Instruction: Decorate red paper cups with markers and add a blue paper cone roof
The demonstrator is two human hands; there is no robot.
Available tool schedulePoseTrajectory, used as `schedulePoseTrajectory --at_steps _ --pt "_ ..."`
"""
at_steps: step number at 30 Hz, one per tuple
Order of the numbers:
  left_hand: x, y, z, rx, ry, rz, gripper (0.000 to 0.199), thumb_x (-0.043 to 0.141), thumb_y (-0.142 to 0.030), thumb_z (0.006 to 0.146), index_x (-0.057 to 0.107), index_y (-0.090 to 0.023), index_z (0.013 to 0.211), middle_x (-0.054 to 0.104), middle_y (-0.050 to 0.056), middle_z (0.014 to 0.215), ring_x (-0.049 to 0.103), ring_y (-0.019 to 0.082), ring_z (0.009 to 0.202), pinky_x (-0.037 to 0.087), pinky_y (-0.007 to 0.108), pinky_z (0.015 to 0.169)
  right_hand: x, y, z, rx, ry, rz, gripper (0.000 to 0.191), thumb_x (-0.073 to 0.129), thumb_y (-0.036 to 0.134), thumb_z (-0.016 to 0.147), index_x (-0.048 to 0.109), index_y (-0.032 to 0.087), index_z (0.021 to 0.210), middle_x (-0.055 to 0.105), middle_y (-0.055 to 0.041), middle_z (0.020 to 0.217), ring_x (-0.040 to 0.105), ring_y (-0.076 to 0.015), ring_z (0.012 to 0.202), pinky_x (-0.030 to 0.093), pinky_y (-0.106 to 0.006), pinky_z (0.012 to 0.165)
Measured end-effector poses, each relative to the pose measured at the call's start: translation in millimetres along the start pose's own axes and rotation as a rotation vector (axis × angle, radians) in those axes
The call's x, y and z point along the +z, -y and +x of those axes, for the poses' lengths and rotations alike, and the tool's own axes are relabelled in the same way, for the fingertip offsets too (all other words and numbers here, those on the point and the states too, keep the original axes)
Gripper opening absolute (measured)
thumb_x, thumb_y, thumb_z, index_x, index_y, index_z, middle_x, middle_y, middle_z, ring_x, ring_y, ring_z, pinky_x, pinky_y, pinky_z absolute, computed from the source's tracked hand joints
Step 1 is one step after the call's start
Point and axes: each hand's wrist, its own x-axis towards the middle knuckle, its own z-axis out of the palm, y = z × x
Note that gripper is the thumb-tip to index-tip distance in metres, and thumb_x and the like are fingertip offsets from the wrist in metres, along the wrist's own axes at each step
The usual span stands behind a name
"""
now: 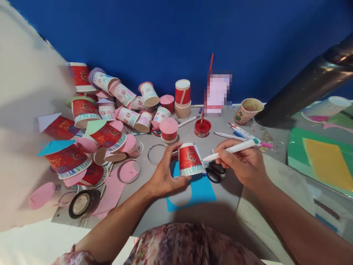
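My left hand (pixel 164 171) grips a red paper cup (pixel 189 159) from its left side, thumb near the rim and fingers near the base. The cup is upside down, with green strokes drawn along its white lower band. A white marker with a green end (pixel 234 149) is held in my right hand (pixel 242 162), its tip close to the cup's right side; whether it touches is unclear. Beneath the cup lies a sheet of blue paper (pixel 202 193) with a rounded cut-out. Black-handled scissors (pixel 215 173) rest just right of the cup, partly hidden.
Decorated paper cups with paper tops (pixel 104 136) are piled at the left. A red paint pot (pixel 202 128) with a brush, several markers (pixel 239 132) and a patterned cup (pixel 248 110) stand or lie behind. Tape rings (pixel 128 171) lie left; a dark cylinder (pixel 300 84) leans at right.
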Motion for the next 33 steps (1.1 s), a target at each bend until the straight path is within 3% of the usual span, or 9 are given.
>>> schedulePoseTrajectory --at_steps 7,12,20,27,33 --pt "-0.3 -8.5 -0.4 0.078 -0.035 0.234 0.090 0.086 -0.037 0.074 0.039 -0.028 0.150 0.047 0.014 0.151 0.050 0.037 0.141 0.047 0.058 0.117 7.3 -1.0 -11.3 -0.059 -0.020 -0.198 0.015 0.071 0.035 0.093 0.075 0.022 0.087 0.069 0.0001 0.062 0.059 -0.0132 0.049 0.045 -0.022 0.042" --pt "4.5 -9.1 -0.1 0.042 -0.079 0.151 0.097 0.086 -0.031 0.074 0.034 -0.028 0.155 0.041 0.015 0.159 0.048 0.038 0.145 0.050 0.056 0.116 9.7 3.5 -16.1 -0.140 -0.014 -0.243 0.011 0.069 0.031 0.094 0.075 0.024 0.087 0.070 0.0010 0.062 0.062 -0.0138 0.048 0.049 -0.022 0.044" --pt "11.1 -7.5 1.4 0.065 -0.106 0.075 0.086 0.084 -0.026 0.075 0.039 -0.027 0.147 0.047 0.014 0.152 0.051 0.034 0.142 0.048 0.055 0.119 13.0 3.0 -13.4 -0.212 0.056 -0.358 0.012 0.070 0.030 0.092 0.076 0.023 0.084 0.071 -0.0004 0.063 0.061 -0.0146 0.048 0.047 -0.025 0.044" --pt "15.4 -12.4 1.5 -0.038 -0.138 -0.007 0.080 0.086 -0.025 0.073 0.041 -0.024 0.139 0.050 0.015 0.149 0.056 0.033 0.137 0.045 0.056 0.120 13.2 6.8 -13.9 -0.225 -0.123 -0.394 0.013 0.069 0.031 0.094 0.074 0.025 0.083 0.072 0.0004 0.063 0.063 -0.0151 0.049 0.047 -0.025 0.045" --pt "14.1 -15.2 2.5 -0.035 -0.140 0.009 0.079 0.086 -0.025 0.073 0.041 -0.024 0.138 0.051 0.015 0.146 0.056 0.033 0.138 0.045 0.057 0.121 15.1 6.3 -11.8 -0.273 -0.029 -0.393 0.014 0.067 0.029 0.093 0.075 0.023 0.083 0.070 0.0004 0.062 0.058 -0.0134 0.045 0.045 -0.025 0.044"
